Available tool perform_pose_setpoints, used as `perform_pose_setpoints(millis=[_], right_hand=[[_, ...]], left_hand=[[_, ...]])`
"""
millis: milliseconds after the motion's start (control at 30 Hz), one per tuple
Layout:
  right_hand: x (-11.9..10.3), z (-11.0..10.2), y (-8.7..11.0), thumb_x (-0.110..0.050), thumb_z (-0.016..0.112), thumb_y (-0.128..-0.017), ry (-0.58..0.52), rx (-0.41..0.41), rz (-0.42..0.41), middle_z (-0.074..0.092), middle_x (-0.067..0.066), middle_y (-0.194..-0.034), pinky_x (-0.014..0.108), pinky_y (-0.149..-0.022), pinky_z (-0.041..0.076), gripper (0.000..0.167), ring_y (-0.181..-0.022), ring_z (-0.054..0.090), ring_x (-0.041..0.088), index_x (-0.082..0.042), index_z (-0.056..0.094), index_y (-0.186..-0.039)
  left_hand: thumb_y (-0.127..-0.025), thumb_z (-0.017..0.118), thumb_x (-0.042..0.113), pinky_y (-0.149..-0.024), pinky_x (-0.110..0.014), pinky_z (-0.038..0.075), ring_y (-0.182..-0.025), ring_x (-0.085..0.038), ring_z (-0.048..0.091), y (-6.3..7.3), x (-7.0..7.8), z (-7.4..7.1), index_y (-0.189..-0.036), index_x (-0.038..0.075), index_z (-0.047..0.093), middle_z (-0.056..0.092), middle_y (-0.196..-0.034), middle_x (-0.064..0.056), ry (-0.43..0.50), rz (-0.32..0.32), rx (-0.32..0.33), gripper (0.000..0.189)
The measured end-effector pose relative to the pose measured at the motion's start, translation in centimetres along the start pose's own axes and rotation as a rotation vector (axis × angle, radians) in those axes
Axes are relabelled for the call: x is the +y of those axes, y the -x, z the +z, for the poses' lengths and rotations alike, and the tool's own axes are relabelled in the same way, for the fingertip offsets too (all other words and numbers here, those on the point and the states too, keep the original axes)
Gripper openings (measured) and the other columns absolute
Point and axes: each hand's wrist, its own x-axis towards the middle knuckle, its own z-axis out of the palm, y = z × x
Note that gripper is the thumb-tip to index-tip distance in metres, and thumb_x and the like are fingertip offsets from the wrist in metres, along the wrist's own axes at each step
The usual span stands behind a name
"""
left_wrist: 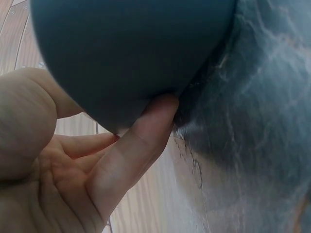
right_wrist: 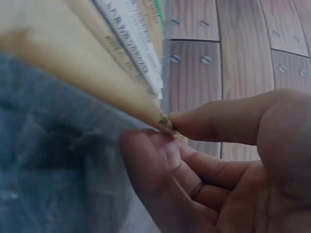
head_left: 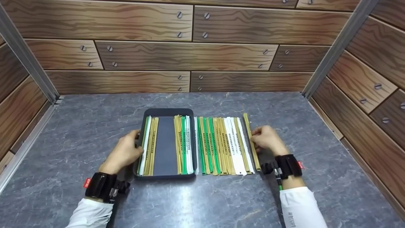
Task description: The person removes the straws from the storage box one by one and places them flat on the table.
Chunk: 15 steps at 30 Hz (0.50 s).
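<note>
We seem to be at the picking step: our right hand (head_left: 267, 138) pinches the gold packet (head_left: 255, 156) at the row's (head_left: 222, 147) right end, our left hand (head_left: 124, 152) grips the tray (head_left: 166, 145), and next calls for careful lifting.

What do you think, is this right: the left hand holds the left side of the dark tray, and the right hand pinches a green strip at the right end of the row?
Not quite: the pinched strip is gold, not green, as the head view shows. The left hand, dark tray and right hand are as stated.
</note>
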Motion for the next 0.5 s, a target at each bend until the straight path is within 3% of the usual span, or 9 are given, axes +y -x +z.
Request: perform_pose_setpoints(millis=[300, 500], right_hand=[[0.40, 0.88, -0.41, -0.005, 0.061, -0.096, 0.050, -0.010, 0.033, 0.066, 0.016, -0.090, 0.027, -0.052, 0.057, 0.033, -0.061, 0.062, 0.015, 0.014, 0.061, -0.124], [0.43, 1.00, -0.49, -0.002, 0.057, -0.094, 0.098, 0.000, -0.006, 0.069, 0.019, -0.095, 0.028, -0.054, 0.060, 0.037, -0.060, 0.064, 0.015, 0.015, 0.060, -0.126]], left_hand=[[-0.086, 0.059, -0.005, -0.103, -0.058, 0.053, -0.117, -0.048, 0.063, -0.04, -0.04, -0.01, -0.152, -0.013, 0.037, 0.058, -0.135, -0.037, -0.003, 0.003, 0.008, 0.069], [-0.085, 0.058, -0.005, -0.102, -0.058, 0.053, -0.117, -0.046, 0.063, -0.04, -0.14, 0.02, -0.150, -0.013, 0.040, 0.060, -0.133, -0.036, -0.021, 0.017, 0.021, 0.067]])
